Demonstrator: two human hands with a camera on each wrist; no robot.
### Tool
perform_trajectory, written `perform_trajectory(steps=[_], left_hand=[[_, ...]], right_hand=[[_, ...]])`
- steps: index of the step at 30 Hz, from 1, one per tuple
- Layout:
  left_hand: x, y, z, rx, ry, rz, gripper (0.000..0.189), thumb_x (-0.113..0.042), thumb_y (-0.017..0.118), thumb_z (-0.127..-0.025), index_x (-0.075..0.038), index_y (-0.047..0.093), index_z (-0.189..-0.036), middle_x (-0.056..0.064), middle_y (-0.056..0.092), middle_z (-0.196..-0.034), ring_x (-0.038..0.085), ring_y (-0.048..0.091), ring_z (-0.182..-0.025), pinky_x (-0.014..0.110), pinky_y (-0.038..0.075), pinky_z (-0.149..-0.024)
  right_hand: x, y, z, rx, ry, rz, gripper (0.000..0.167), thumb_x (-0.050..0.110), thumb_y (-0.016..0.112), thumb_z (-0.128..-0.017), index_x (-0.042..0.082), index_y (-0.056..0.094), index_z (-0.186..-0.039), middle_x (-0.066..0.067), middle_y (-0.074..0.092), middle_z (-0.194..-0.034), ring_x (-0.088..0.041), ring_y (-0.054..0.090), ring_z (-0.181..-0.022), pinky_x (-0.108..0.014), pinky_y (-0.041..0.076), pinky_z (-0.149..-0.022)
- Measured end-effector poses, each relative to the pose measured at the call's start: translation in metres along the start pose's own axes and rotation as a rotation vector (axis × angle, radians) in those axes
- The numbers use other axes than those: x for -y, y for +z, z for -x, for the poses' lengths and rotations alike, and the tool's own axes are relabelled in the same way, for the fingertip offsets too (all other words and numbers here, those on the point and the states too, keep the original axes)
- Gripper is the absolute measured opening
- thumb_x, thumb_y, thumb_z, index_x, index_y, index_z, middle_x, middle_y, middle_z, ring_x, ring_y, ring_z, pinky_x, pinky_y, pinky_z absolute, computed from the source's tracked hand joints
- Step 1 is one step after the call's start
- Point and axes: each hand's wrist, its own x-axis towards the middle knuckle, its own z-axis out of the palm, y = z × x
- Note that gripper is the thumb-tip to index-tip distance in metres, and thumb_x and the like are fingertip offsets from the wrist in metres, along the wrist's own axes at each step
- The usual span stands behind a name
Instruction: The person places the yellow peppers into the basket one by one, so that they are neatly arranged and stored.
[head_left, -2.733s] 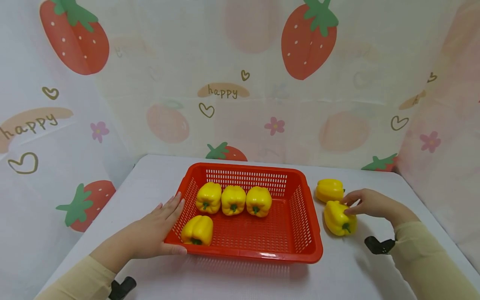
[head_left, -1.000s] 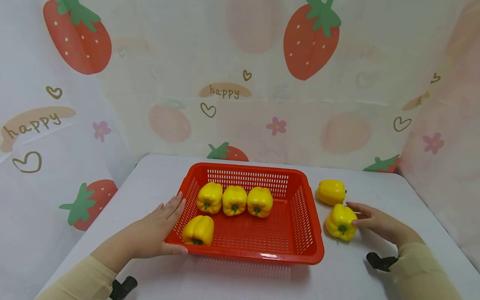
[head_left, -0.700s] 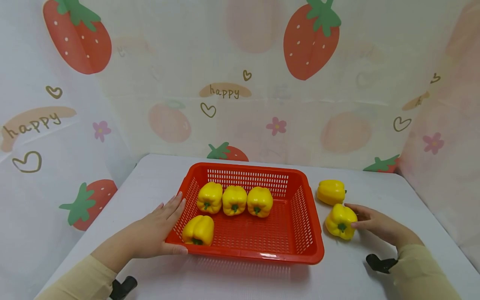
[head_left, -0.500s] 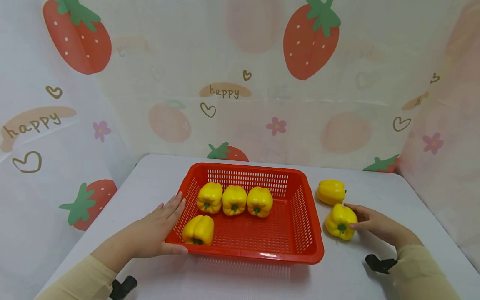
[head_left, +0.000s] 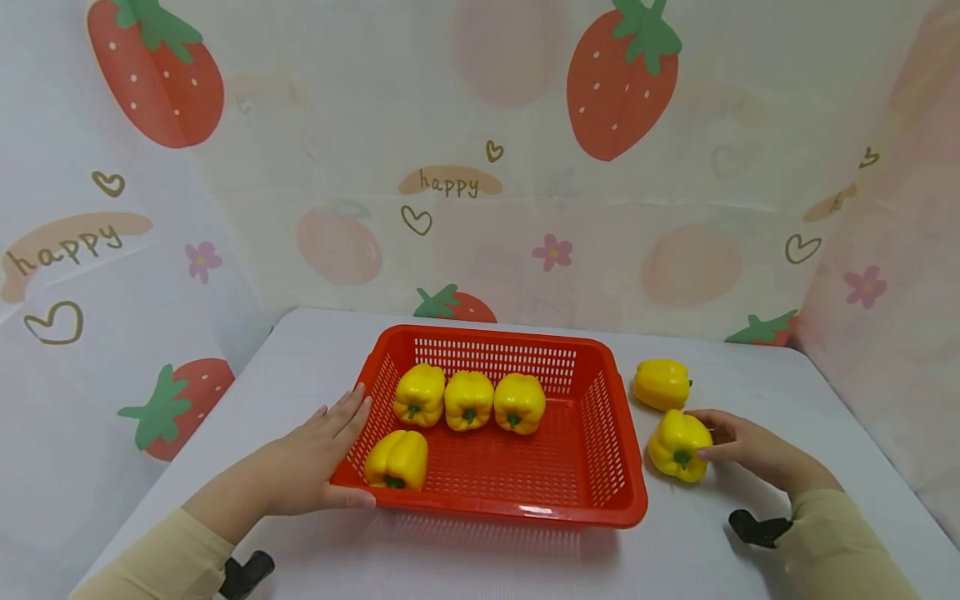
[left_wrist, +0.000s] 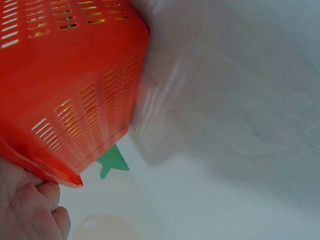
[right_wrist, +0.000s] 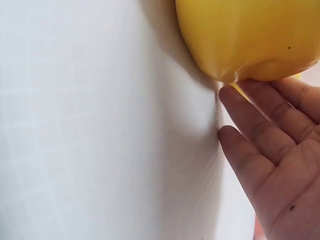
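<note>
In the head view, my left hand [head_left: 311, 467] rests against the left rim of a red plastic basket [head_left: 510, 510], fingers straight along the side and thumb at the near corner. The left wrist view shows the basket's slotted outer wall [left_wrist: 65, 75] and part of that hand [left_wrist: 27, 205]. Right of the basket, my right hand [head_left: 753, 450] holds a yellow bell pepper [head_left: 678, 446] on the table, thumb on its near side and fingers behind. Up close, the fingers [right_wrist: 260, 125] touch the pepper's lower end [right_wrist: 250, 40]; the thumb is hidden there.
Inside the basket, several yellow bell peppers sit: a row at the back, including a middle one [head_left: 468, 402], and one at the near left [head_left: 396, 460]. Another yellow pepper [head_left: 662, 384] lies behind the held one. A white-covered table [head_left: 315, 358] meets a strawberry-print curtain [head_left: 480, 250].
The right hand has moved from the top of the near loose pepper to its right side. That pepper has turned and shifted slightly, lately a little left. The left hand and basket stay put.
</note>
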Motion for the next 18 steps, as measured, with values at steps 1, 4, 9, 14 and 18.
perform_trajectory(steps=[1,4,9,14,18], left_hand=[[0.0,0.0,0.0,-0.001,0.0,0.0,0.116,-0.081,0.046,-0.064,-0.007,0.013,-0.147,0.01,0.003,-0.154,0.027,0.009,-0.14,0.05,0.017,-0.109],[0.001,0.001,0.0,0.001,0.002,-0.002,0.116,-0.081,0.046,-0.064,-0.006,0.013,-0.147,0.01,0.003,-0.154,0.027,0.009,-0.14,0.05,0.017,-0.109],[0.001,0.001,0.0,0.005,0.003,-0.012,0.117,-0.082,0.045,-0.064,-0.006,0.012,-0.147,0.01,0.002,-0.154,0.026,0.008,-0.14,0.049,0.017,-0.109],[0.0,0.0,0.0,0.005,0.005,-0.006,0.117,-0.081,0.046,-0.064,-0.006,0.012,-0.147,0.01,0.002,-0.154,0.027,0.009,-0.14,0.05,0.017,-0.109],[0.0,0.0,0.0,0.005,0.003,-0.003,0.117,-0.081,0.046,-0.064,-0.005,0.013,-0.146,0.01,0.003,-0.154,0.027,0.008,-0.14,0.05,0.017,-0.109]], right_hand=[[0.0,0.0,0.0,0.0,0.0,0.0,0.079,0.03,0.068,-0.081,0.003,0.026,-0.142,-0.023,0.029,-0.142,-0.037,0.035,-0.121,-0.062,0.028,-0.098],[0.001,0.001,0.001,0.001,-0.007,0.007,0.079,0.03,0.068,-0.081,0.004,0.026,-0.142,-0.023,0.029,-0.142,-0.036,0.036,-0.12,-0.061,0.029,-0.098],[0.002,-0.002,0.002,0.0,-0.014,0.012,0.077,0.029,0.067,-0.081,0.003,0.027,-0.142,-0.024,0.032,-0.14,-0.034,0.038,-0.118,-0.06,0.031,-0.098],[0.002,-0.008,0.004,-0.006,-0.02,0.019,0.076,0.029,0.067,-0.082,0.004,0.027,-0.142,-0.024,0.031,-0.141,-0.034,0.039,-0.118,-0.059,0.033,-0.096],[0.005,-0.014,0.007,-0.002,-0.057,0.03,0.074,0.027,0.065,-0.083,0.004,0.028,-0.142,-0.024,0.033,-0.139,-0.033,0.04,-0.116,-0.057,0.036,-0.096]])
